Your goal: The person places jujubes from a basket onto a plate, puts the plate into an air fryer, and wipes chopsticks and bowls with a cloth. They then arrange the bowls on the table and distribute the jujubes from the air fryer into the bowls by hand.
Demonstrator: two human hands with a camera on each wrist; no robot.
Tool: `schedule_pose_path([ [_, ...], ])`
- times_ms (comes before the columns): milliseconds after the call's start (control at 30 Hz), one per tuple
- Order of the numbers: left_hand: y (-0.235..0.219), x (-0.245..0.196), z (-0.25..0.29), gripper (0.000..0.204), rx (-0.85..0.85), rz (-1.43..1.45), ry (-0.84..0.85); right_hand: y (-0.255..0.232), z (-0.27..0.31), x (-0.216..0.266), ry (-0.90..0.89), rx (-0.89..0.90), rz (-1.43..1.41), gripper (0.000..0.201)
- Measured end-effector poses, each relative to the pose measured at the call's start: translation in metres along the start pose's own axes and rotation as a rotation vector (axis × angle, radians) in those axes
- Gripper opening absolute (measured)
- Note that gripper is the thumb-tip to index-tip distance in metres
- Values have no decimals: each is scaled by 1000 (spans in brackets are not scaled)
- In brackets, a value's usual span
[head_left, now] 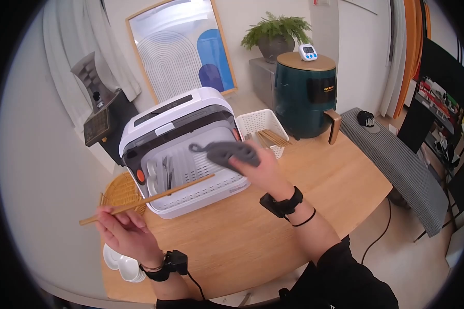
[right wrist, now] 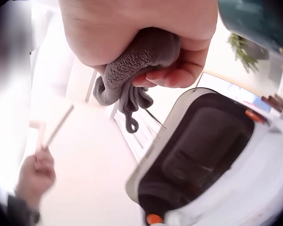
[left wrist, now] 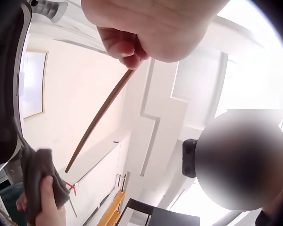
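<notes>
My left hand (head_left: 126, 236) pinches a wooden chopstick (head_left: 162, 194), which slants up to the right across the front of a white dish drying box (head_left: 191, 202). In the left wrist view the chopstick (left wrist: 100, 115) sticks out from between the curled fingertips (left wrist: 130, 61). My right hand (head_left: 268, 172) grips a bunched dark grey cloth (head_left: 224, 153) with a small hanging loop, held over the box's right side. The right wrist view shows the fingers wrapped round this cloth (right wrist: 139, 61). Inside the box, metal cutlery (head_left: 168, 172) and white pieces (head_left: 152, 176) stand at the left; its dark see-through lid is raised.
Right of the box, a white perforated basket (head_left: 250, 121) holds several wooden chopsticks (head_left: 274, 137). Behind it stands a green air fryer (head_left: 299, 98) with a timer (head_left: 308, 52) on top. A woven basket (head_left: 119, 191) and stacked white bowls (head_left: 130, 270) are at the table's left.
</notes>
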State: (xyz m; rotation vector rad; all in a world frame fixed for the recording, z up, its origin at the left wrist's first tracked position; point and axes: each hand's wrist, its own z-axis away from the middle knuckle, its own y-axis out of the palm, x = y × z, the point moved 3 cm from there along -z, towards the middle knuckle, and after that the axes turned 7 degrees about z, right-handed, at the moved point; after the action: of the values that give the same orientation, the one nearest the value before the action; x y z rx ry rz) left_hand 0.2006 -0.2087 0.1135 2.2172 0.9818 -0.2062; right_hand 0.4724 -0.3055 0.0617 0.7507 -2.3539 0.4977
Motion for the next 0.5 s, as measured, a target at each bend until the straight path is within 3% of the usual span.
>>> schedule_pose_path([
  [33,0,0,-4,25,-12,-38,-71,0,-5,-11,107,-123,-307,29],
  [67,0,1,-7,25,-25,-77,-142,-4,-1,-14,106,-121,-309,29],
  [100,2,5,-7,25,-26,-78,-141,-8,1,-2,235,22,-567,34],
  [133,5,15,-5,24,-27,-47,-242,-8,4,7,365,169,-821,39],
  [167,7,26,-1,24,-27,-16,-344,-3,7,15,291,309,-864,45],
  [233,8,41,4,24,32,40,-387,4,12,30,288,466,-874,60],
  [333,5,57,7,26,-27,149,-484,6,11,39,267,371,-1085,50],
  [500,1,74,15,27,55,120,-592,-18,9,47,225,291,-1055,51],
])
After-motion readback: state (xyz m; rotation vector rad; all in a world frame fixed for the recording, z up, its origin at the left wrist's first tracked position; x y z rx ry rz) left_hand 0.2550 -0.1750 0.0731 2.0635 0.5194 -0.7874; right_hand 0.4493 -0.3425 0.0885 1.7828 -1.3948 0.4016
